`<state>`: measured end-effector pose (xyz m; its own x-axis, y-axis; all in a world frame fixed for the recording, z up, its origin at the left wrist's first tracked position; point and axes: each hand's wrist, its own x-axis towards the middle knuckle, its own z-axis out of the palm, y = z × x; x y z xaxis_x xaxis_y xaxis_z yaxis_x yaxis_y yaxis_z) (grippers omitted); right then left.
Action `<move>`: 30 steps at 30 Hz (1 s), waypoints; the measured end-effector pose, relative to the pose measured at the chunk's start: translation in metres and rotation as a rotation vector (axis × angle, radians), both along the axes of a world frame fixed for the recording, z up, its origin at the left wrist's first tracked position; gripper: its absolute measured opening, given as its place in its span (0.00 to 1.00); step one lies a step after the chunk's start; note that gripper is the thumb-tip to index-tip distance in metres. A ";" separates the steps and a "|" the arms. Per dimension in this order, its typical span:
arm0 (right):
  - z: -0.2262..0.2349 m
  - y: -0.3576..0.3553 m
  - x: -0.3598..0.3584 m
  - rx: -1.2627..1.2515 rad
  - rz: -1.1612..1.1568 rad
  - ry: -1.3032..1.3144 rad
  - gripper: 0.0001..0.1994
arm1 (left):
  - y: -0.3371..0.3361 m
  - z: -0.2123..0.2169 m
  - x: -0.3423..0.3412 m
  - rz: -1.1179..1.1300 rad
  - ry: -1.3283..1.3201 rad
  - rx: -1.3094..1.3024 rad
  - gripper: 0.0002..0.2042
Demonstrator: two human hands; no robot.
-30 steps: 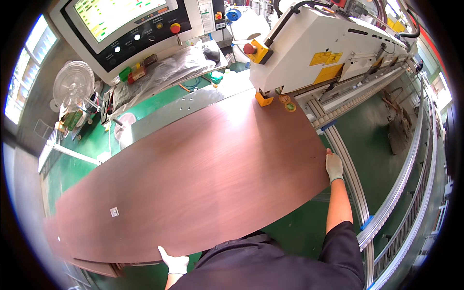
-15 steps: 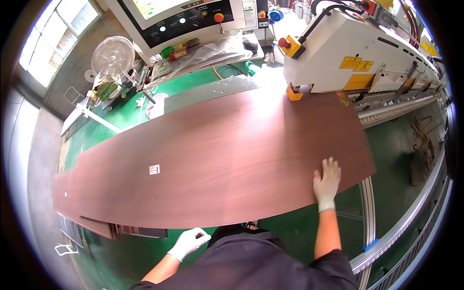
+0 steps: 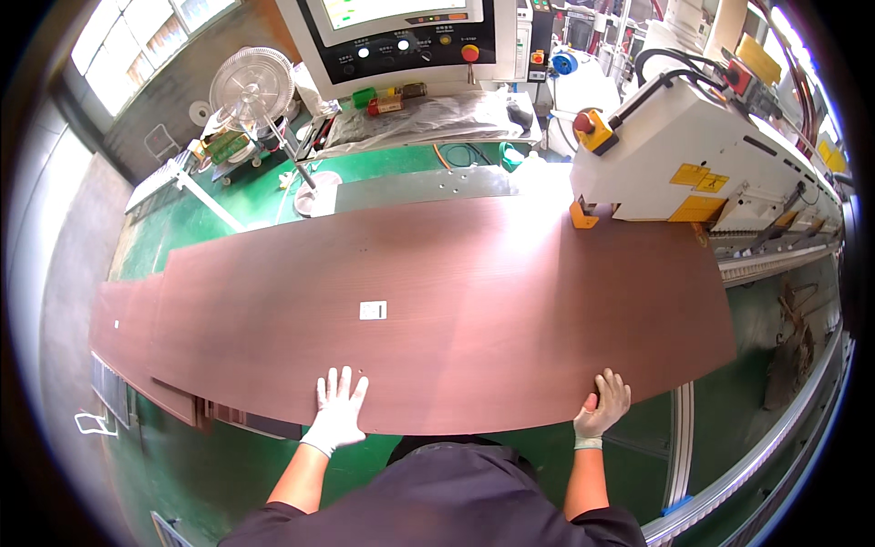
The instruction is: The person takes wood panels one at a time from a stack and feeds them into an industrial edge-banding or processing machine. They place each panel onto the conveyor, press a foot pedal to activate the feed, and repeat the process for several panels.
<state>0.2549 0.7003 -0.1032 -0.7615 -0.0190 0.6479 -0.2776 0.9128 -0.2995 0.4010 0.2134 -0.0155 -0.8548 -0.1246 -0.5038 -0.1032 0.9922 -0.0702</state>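
Observation:
A long reddish-brown wood-grain panel (image 3: 456,310) stretches across in front of me, with a small white label (image 3: 373,310) near its middle. My left hand (image 3: 336,408), in a white glove, lies on the panel's near edge with its fingers spread. Further right along the same edge, my gloved right hand (image 3: 603,407) rests on the panel, its fingers stretched forward over the top. The panel's far right edge meets a white machine (image 3: 693,155) with yellow plates, beside an orange guard (image 3: 583,216) at its corner.
Metal rails (image 3: 756,465) curve along the right. A control console (image 3: 401,55) with a screen and buttons stands at the back. A floor fan (image 3: 252,88) is at the far left. More brown panels (image 3: 125,319) lie at the left end.
My left hand has come up from beside my body onto the panel's near edge. My right hand has moved nearer to me, toward that edge. The panel's label has shifted right.

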 end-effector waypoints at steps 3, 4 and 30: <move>-0.001 0.034 -0.015 0.018 0.006 0.019 0.18 | 0.027 0.000 -0.018 -0.065 0.038 0.045 0.55; -0.003 0.045 -0.014 0.026 0.006 0.018 0.18 | 0.036 -0.001 -0.022 -0.095 0.061 0.076 0.55; -0.051 -0.058 0.015 -2.262 -0.244 -0.391 0.31 | -0.002 -0.033 -0.128 0.296 0.312 -0.038 0.43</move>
<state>0.2701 0.6423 -0.1544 -0.6868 0.3491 -0.6375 0.0517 -0.8514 -0.5220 0.2727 0.2112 -0.0489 -0.8901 -0.4010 -0.2167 -0.4052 0.9138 -0.0266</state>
